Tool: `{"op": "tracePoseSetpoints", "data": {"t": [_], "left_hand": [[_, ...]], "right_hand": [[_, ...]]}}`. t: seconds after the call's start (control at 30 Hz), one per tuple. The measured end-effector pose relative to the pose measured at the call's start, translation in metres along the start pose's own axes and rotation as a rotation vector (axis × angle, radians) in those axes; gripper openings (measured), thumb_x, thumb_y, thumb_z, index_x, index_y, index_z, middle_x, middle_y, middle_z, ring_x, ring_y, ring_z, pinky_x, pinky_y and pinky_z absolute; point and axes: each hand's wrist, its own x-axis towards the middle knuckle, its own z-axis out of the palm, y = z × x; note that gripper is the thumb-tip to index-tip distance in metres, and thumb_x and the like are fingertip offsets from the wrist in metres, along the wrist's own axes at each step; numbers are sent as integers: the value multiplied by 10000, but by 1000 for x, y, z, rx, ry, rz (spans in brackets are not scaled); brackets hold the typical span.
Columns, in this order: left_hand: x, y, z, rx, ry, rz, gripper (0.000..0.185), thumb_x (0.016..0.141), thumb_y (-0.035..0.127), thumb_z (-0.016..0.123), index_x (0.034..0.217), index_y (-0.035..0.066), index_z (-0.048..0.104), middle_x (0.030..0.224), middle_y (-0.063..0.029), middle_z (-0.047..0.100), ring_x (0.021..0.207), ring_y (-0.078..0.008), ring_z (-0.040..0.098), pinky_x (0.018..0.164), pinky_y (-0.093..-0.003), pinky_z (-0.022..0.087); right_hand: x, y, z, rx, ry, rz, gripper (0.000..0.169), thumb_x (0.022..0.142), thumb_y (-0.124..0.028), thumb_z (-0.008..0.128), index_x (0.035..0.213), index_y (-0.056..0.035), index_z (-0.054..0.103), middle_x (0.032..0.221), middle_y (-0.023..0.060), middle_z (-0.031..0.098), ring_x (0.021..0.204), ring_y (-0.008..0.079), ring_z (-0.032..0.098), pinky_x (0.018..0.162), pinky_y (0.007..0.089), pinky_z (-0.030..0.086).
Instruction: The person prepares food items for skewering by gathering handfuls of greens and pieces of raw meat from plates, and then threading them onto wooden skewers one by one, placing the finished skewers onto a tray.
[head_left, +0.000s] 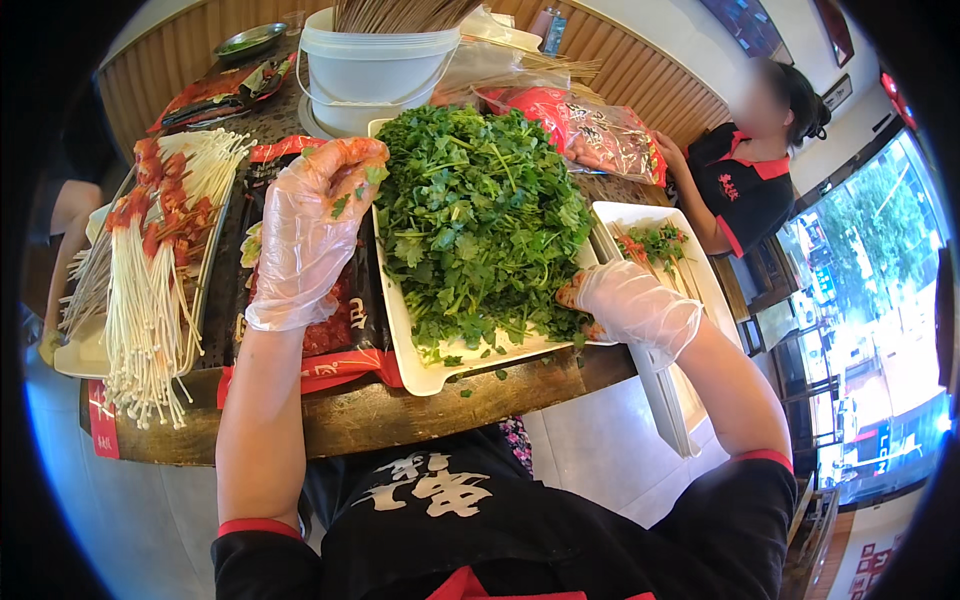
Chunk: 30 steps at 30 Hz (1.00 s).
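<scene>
A big heap of chopped cilantro (480, 225) fills a white tray (427, 375) in front of me. My left hand (315, 217), in a clear plastic glove stained reddish, is raised at the tray's left edge with curled fingers. Bits of leaf cling to it, and whether it holds anything is unclear. Below it lies an opened black-and-red bag of red meat (330, 326). Also gloved, my right hand (630, 304) is at the tray's right edge, its fingertips partly hidden against the cilantro. Beyond it, a second white tray (712, 281) carries skewers with cilantro and red meat (652, 244).
At left, enoki mushroom skewers (154, 300) overhang a tray (82, 360) at the table edge (360, 424). A white bucket (375, 75) of wooden skewers (401, 15) stands behind. A packaged meat bag (585, 135) lies near a co-worker (739, 180). Another person's arm (71, 217) shows far left.
</scene>
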Motion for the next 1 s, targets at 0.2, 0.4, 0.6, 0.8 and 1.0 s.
{"op": "tracePoseSetpoints", "data": {"t": [0.2, 0.4, 0.6, 0.8, 1.0], "left_hand": [[0, 7, 0, 7, 23, -7, 274, 752, -123, 516, 994, -13, 583, 954, -71, 583, 881, -108, 574, 779, -209, 453], [2, 4, -1, 30, 27, 30, 266, 752, -112, 524, 986, -4, 587, 940, -69, 584, 876, -108, 575, 767, -211, 458], [4, 13, -9, -8, 36, 48, 160, 827, 45, 554, 966, -21, 599, 910, -67, 614, 844, -98, 551, 813, -243, 440], [7, 26, -33, 339, 5, -24, 168, 802, 108, 592, 944, 17, 607, 862, -82, 618, 808, -138, 576, 730, -260, 457], [3, 28, -49, 651, -276, -26, 158, 809, 81, 582, 953, 17, 588, 847, -34, 596, 847, -99, 571, 728, -223, 443]], "right_hand": [[15, -9, 9, -71, 110, 53, 350, 650, -344, 670, 901, -102, 632, 804, 83, 585, 730, 299, 573, 627, 395, 458], [2, 19, -8, 260, 137, 168, 415, 620, -328, 683, 949, -80, 630, 882, 121, 600, 815, 292, 582, 715, 385, 462], [8, -5, -3, 216, 159, 116, 391, 649, -358, 675, 922, -82, 627, 839, 122, 599, 779, 311, 580, 693, 396, 456], [11, -23, 5, 126, 185, 120, 333, 654, -355, 669, 837, -80, 624, 766, 115, 599, 742, 309, 590, 655, 409, 458], [2, -1, -21, 380, 303, 340, 423, 669, -326, 672, 984, -50, 616, 865, 158, 612, 822, 315, 594, 741, 387, 467]]}}
